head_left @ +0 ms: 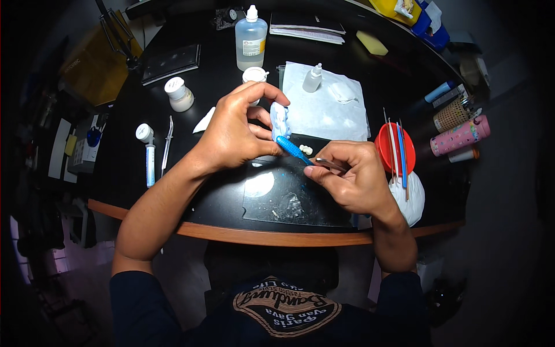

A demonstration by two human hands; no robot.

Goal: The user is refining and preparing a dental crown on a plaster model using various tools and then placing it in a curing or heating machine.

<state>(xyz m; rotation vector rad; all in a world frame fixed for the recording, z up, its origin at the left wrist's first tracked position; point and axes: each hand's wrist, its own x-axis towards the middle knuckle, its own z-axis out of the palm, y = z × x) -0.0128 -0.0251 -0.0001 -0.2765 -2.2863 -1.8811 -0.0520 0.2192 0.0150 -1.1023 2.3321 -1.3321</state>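
My left hand (234,124) grips a small pale blue and white molded piece (280,120) upright between thumb and fingertips. My right hand (352,173) is closed around a slim tool (295,150) with a textured bright blue section and a metal part, whose blue end meets the molded piece's lower part. A small white tooth-like piece (306,150) lies just behind the tool on the dark desk, beside a glossy dark slab (277,205). Behind my hands are a white paper sheet (324,115) with a small dropper bottle (312,80) on it and a lidded jar (254,75).
A tall bottle (250,43), notebooks (306,26), jar (179,95), syringe (149,162) and metal instrument (168,139) surround the work area. At right are a red dish (383,139) with slim tools (399,156), a white bundle (416,199) and a pink flask (459,134). The desk's wooden edge (277,236) curves nearest me.
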